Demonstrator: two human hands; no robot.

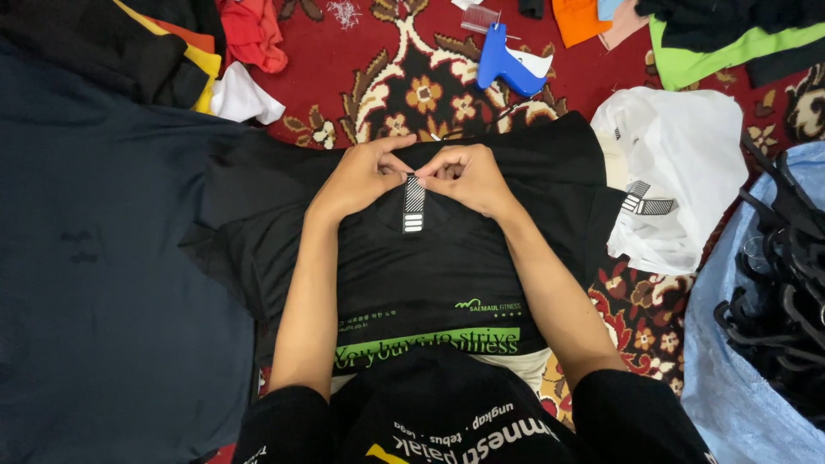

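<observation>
Nearest the camera, black-sleeved forearms reaching away over a black shirt [447, 275] spread flat on the patterned red carpet [412, 82], green band and pale lettering across its near part. At the shirt's far edge, by the collar, left hand [361, 176] and right hand [468, 176] side by side, fingertips meeting in the middle. Both curled, thumbs and forefingers pinching the top of a narrow striped hang tag [413, 204], which lies flat on the shirt, pointing toward the camera, black-and-white hatching above and pale bars at its near end. Left of the shirt, a large dark navy cloth [103, 275] covering the floor. Far left, a heap of black, yellow, red and white garments [206, 60]. Far centre, beyond the hands, a blue tagging gun [503, 62] on the carpet. Right of the shirt, a white plastic bag [679, 163] with another striped tag [649, 204] at its near-left edge. Far right, green and black clothing [730, 43]. Near right, a pale blue sack [730, 361] holding a tangle of black hangers [786, 283].
</observation>
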